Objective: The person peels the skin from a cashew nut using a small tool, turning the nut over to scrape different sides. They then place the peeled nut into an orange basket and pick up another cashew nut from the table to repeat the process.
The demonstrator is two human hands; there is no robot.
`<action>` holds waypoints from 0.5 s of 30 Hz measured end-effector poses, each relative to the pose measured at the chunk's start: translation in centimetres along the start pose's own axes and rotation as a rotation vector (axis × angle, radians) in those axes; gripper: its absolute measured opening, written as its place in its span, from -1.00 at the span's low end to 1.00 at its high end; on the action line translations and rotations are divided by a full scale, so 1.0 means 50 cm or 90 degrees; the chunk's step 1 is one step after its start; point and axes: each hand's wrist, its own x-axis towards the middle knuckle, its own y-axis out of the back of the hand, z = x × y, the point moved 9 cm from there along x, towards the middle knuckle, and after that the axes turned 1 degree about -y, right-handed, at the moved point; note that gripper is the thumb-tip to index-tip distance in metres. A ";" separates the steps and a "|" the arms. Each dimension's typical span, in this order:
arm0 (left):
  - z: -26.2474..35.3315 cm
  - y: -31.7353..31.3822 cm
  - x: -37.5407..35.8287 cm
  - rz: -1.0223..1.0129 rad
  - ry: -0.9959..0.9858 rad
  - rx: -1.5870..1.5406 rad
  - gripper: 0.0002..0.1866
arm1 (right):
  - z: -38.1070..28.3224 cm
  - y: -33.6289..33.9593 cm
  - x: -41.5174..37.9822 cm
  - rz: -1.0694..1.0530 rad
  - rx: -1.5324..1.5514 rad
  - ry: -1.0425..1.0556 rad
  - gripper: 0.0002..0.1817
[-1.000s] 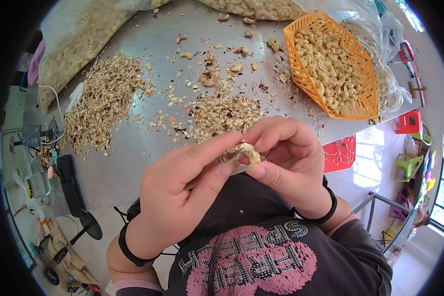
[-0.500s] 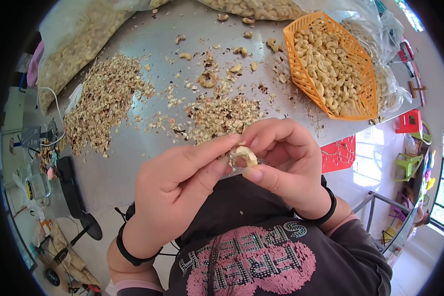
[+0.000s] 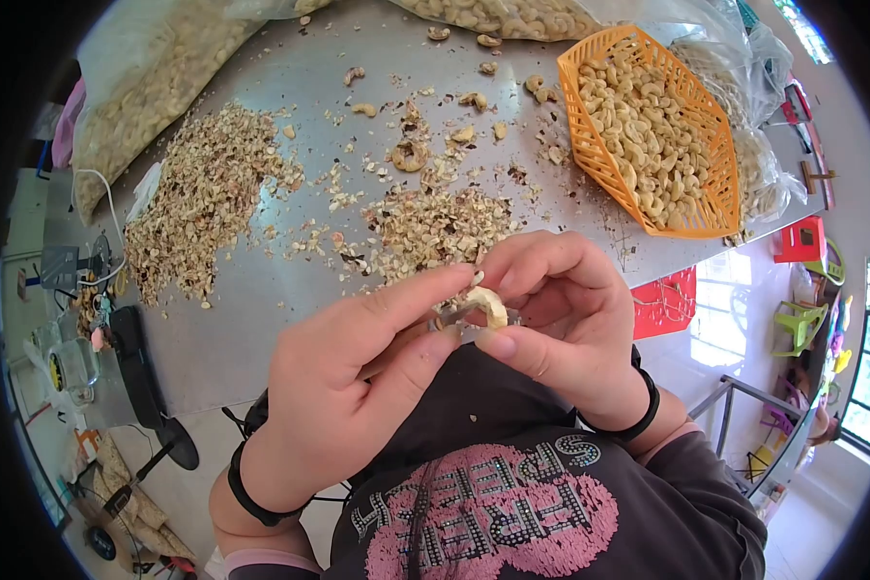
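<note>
Between the thumb and fingers of my right hand (image 3: 565,309) is a pale curved cashew nut (image 3: 494,307). My left hand (image 3: 353,362) is closed around a thin grey tool (image 3: 457,314) that looks like a small knife blade; most of it is hidden by the fingers. Its visible end meets the cashew's inner curve. Both hands are close together above my lap, at the near edge of the metal table (image 3: 222,358). Just beyond my fingertips lies a heap of skin flakes and nut bits (image 3: 440,227).
An orange plastic basket (image 3: 579,145) of cashews stands at the back right. A larger heap of flakes (image 3: 198,198) spreads on the left. Clear bags of cashews (image 3: 164,87) line the far side. Several loose nuts (image 3: 409,156) lie between them.
My left thumb has drawn back slightly from the cashew, and more of the grey tool shows. The cashew has turned a little in my right fingers.
</note>
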 end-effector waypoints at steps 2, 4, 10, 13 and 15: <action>0.005 0.000 0.002 -0.001 -0.020 0.012 -0.66 | -0.002 0.000 -0.001 -0.001 -0.022 0.011 -0.72; 0.021 -0.004 0.004 -0.015 -0.065 0.051 -0.67 | -0.015 -0.005 -0.003 -0.017 -0.097 0.062 -0.72; 0.001 -0.003 0.004 -0.041 0.002 -0.021 -0.72 | -0.018 -0.008 -0.005 -0.028 -0.094 0.065 -0.74; -0.019 -0.004 0.001 -0.026 0.067 -0.141 -0.74 | -0.006 -0.005 -0.001 -0.026 0.014 0.001 -0.76; -0.021 -0.003 0.002 -0.026 0.066 -0.150 -0.74 | 0.001 -0.003 0.000 -0.018 0.067 -0.031 -0.77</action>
